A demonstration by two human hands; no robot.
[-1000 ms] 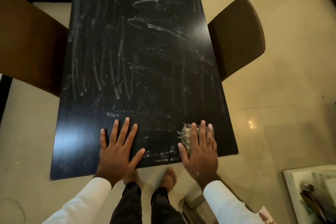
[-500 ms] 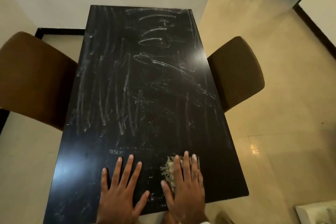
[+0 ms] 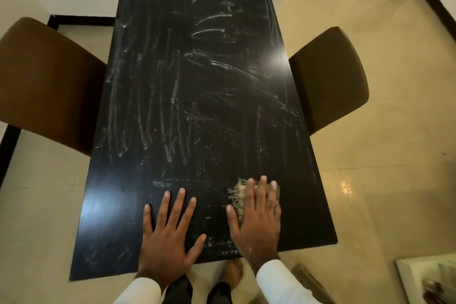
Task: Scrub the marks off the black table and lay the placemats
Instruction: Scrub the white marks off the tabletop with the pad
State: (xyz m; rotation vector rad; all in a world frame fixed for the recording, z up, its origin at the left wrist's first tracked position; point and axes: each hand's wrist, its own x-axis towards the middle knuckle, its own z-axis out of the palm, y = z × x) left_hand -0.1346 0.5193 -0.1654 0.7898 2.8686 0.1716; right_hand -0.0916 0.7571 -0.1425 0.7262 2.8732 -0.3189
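Observation:
A long black table [image 3: 197, 106] runs away from me, streaked all over with white chalky marks [image 3: 212, 32]. My left hand [image 3: 167, 234] lies flat on the near end, fingers spread. Just right of it, my right hand [image 3: 256, 219] presses straight fingers down on a frayed, pale scrubbing pad [image 3: 238, 192], which sticks out on the hand's left side. No placemats are in view.
A brown chair [image 3: 47, 81] is tucked at the table's left side and another brown chair [image 3: 330, 76] at its right. Beige tiled floor surrounds the table. A white surface [image 3: 424, 279] with some items shows at the bottom right. My bare foot [image 3: 234, 271] is below the table edge.
The view has tilted up and back down, showing more of the table's far end. My right hand with the pad slid left toward the left hand, then a little right again.

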